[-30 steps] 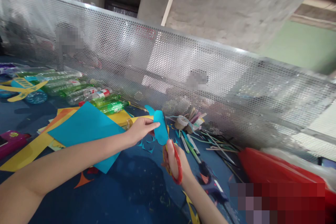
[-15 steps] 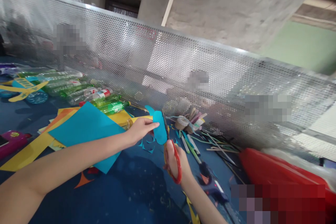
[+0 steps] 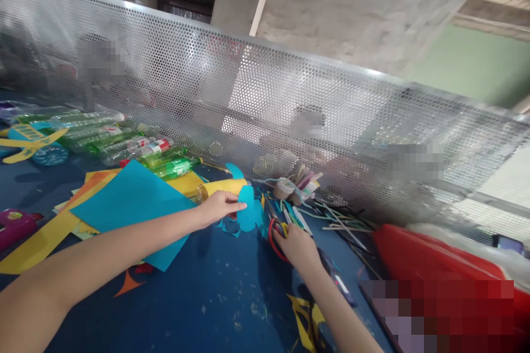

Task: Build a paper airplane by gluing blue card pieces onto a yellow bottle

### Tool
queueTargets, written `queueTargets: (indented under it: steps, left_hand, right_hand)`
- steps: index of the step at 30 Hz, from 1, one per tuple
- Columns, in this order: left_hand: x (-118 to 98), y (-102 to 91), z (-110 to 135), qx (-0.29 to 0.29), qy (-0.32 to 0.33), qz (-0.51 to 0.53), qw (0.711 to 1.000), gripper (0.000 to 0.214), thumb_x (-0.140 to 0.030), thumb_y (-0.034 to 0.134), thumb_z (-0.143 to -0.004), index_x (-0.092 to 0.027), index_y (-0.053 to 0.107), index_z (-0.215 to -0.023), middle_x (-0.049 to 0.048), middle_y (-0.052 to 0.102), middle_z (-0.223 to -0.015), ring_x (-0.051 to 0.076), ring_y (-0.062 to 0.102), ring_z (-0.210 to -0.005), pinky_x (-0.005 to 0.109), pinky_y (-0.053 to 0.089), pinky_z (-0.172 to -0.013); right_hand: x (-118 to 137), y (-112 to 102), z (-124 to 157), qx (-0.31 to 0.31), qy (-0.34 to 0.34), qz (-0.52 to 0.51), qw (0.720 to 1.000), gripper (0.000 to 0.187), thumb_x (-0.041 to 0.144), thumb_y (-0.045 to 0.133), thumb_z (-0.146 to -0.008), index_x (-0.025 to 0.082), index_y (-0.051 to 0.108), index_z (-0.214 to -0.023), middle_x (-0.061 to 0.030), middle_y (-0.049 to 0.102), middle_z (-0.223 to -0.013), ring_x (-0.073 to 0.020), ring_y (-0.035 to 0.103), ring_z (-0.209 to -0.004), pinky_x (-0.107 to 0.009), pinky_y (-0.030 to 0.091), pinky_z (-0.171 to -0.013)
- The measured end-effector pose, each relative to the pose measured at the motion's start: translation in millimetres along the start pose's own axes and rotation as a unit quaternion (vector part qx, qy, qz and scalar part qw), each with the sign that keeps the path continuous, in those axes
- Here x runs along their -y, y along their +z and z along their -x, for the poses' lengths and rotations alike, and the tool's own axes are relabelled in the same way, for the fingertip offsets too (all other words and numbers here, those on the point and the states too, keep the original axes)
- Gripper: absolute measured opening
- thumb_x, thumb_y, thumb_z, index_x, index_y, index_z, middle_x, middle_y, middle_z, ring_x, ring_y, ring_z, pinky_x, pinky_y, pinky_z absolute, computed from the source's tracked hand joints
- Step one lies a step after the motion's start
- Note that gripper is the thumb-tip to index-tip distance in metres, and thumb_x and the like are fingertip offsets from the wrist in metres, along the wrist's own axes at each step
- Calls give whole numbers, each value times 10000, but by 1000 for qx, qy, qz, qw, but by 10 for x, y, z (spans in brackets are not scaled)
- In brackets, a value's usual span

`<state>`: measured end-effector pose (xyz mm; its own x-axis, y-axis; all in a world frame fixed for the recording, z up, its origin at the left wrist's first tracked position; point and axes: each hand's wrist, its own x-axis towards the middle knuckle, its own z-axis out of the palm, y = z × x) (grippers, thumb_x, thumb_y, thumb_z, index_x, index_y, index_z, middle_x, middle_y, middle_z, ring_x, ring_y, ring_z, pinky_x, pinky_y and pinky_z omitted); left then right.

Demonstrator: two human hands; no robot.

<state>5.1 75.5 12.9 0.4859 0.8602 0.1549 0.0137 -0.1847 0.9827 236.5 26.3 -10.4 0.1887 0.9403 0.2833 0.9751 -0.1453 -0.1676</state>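
Note:
My left hand [image 3: 219, 207] pinches a small rounded piece of blue paper [image 3: 247, 209] just above the dark blue table [image 3: 215, 298]. My right hand [image 3: 296, 244] rests low on the table with its fingers closed on the red-handled scissors [image 3: 274, 230], which lie close to the right of the blue piece. Small blue paper scraps [image 3: 229, 227] lie under the piece. A large blue sheet [image 3: 132, 207] lies on yellow and orange sheets [image 3: 37, 240] under my left forearm.
Several plastic bottles [image 3: 136, 149] lie in a row along a perforated metal screen [image 3: 265, 105] at the back. Pens, sticks and tape rolls [image 3: 302, 193] crowd the table right of my hands. A red object [image 3: 418, 259] sits at the right. Yellow cut-outs [image 3: 306, 320] lie near the front.
My right hand has dropped with the scissors from the raised blue piece down to the table. My left hand lowered the blue piece a little. The camera tilted downward slightly.

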Motion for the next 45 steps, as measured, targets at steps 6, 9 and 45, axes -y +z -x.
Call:
queueTargets:
  steps: [6, 9, 45]
  left_hand:
    - [198, 58, 31, 43, -30, 20, 998, 287, -423, 619, -706, -137, 601, -692, 3, 565, -591, 132, 533, -549, 259, 404, -557]
    - [274, 69, 64, 34, -20, 5, 999, 304, -443, 601, -717, -143, 579, -668, -23, 518, -569, 117, 480, -531, 245, 371, -536]
    - [327, 79, 145, 118, 42, -92, 988, 228, -323, 554, -786, -155, 688, -863, 35, 705, -833, 169, 614, -754, 265, 456, -691]
  right_hand:
    - [265, -91, 88, -48, -129, -121, 983, 335, 219, 539, -748, 184, 556, -1081, -87, 605, -897, -224, 575, -854, -360, 441, -788]
    - [426, -12, 151, 50, -214, -331, 917, 376, 189, 550, -724, 238, 550, -1097, -33, 561, -936, -158, 565, -810, -296, 478, -738]
    - [573, 202, 276, 60, -22, -561, 825, 301, 471, 623, -715, 199, 499, -758, 59, 479, -538, -105, 457, -455, -234, 408, -439]
